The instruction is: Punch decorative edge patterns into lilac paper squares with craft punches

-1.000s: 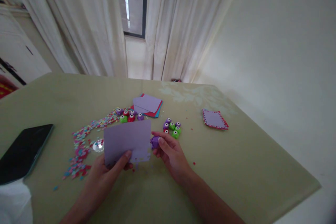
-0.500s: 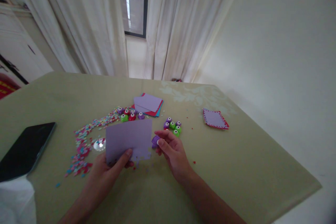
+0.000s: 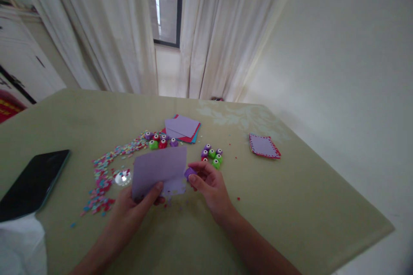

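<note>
A light purple sheet of paper (image 3: 159,167) is pinched by its lower edge in my left hand (image 3: 140,206), thumb in front. Small cut-outs run along the sheet's lower edge. My right hand (image 3: 211,189) has its fingers closed on a small purple punch (image 3: 190,173), which meets the sheet's right edge. Beyond the hands stand several purple, green and red punches (image 3: 216,163), and another group (image 3: 162,143) sits behind the sheet.
Colourful paper bits (image 3: 102,184) lie around a clear round dish (image 3: 122,177). A dark tablet (image 3: 32,180) and white tissue (image 3: 22,245) are at the left. Stacked paper (image 3: 183,126) lies farther back; edged cards (image 3: 263,146) lie at the right.
My right hand has moved slightly left with the purple punch, which has turned and now meets the sheet's edge. The sheet's left side has shifted a little to the right.
</note>
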The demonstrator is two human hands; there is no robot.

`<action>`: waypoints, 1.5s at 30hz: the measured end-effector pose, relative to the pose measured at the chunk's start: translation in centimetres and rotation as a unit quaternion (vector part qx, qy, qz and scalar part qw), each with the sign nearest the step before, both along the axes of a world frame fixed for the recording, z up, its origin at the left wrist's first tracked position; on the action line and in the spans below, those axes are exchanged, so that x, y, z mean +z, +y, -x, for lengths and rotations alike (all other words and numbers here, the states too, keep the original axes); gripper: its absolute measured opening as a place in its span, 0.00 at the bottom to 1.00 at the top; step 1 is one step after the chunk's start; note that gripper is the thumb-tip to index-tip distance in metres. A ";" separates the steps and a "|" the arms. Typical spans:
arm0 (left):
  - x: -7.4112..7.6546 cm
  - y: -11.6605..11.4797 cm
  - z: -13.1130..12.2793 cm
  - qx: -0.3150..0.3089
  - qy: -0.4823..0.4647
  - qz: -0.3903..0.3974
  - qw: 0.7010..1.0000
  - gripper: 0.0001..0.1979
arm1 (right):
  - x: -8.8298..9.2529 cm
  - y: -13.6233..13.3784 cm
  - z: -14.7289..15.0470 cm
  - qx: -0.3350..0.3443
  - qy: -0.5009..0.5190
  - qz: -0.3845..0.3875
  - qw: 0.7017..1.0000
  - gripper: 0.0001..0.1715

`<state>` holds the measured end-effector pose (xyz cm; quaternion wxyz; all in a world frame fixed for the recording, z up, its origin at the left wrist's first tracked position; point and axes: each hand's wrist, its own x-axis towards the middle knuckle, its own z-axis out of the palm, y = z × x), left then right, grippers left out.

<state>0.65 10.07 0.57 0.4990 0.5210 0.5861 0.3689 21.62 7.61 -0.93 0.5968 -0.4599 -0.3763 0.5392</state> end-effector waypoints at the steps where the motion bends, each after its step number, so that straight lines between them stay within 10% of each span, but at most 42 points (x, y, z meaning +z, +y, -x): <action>1: 0.0 0.0 0.0 -0.001 0.000 -0.001 1.000 0.18 | 0.0 0.0 0.0 -0.005 -0.002 0.001 1.000 0.25; 45: -0.9 -0.2 0.2 -0.026 -0.003 -0.027 0.999 0.19 | 0.4 -0.2 0.0 -0.027 -0.018 -0.023 0.999 0.20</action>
